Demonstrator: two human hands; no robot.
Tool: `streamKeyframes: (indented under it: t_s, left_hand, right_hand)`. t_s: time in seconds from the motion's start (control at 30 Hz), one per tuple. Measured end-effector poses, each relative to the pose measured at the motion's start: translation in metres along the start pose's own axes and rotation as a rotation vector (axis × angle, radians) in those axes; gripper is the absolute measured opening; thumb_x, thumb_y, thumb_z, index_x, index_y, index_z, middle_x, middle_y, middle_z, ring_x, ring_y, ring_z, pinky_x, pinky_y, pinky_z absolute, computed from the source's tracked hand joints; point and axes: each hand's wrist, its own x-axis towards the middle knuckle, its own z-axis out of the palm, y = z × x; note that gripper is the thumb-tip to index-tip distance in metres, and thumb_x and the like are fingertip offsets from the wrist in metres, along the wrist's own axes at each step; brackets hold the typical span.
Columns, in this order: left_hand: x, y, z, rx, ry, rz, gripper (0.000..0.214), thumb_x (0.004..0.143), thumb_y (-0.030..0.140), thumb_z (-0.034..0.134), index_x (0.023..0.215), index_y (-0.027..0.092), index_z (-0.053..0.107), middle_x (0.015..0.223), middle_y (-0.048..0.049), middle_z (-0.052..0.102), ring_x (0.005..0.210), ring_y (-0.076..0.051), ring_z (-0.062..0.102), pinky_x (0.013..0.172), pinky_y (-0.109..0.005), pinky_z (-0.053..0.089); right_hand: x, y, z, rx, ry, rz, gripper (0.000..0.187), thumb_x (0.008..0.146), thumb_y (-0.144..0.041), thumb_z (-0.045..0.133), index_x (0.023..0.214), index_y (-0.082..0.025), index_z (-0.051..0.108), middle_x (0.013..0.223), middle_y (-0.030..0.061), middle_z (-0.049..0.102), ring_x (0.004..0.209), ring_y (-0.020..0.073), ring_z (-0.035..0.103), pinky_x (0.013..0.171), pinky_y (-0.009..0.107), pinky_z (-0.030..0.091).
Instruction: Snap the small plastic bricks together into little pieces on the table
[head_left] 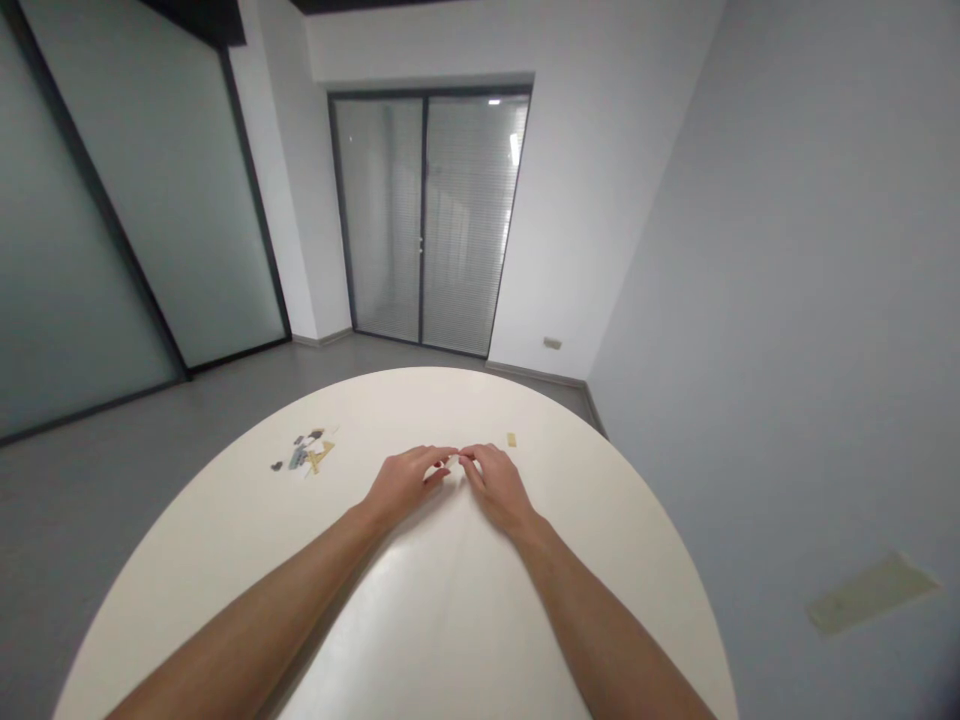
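Slipping is the likely fault: an uneven tug between your fingertips could bend or drop the small pale piece (452,461), which sits well right of the scrap pile (298,458). Your right hand (493,483) appears to pinch it, thumb and fingertips close together; your left hand (405,483) curls beside it, thumb slightly parted, grip unclear.

Tabletop (450,620) smooth, glossy (soft sheen); scraps (298,457) paper-like; wall (787,300) matt; partition (165,190) frosted glass.
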Motion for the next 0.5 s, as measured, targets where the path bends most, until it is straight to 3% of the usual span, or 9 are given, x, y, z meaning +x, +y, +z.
streamKeyframes:
  t_s: [0.5]
  left_hand:
    - [0.0006,0.0012,-0.0008,0.005,0.004,-0.04,0.027,0.09,0.032,0.061,0.117,0.029,0.063,0.099,0.0017,0.073,0.087,-0.015,0.069,0.072,-0.025,0.051]
  right_hand:
    - [-0.0003,-0.0014,-0.0002,0.012,0.016,0.011,0.015,0.099,-0.024,0.049,0.104,-0.021,0.063,0.1,0.0036,0.069,0.096,0.0192,0.059,0.088,0.034,0.042]
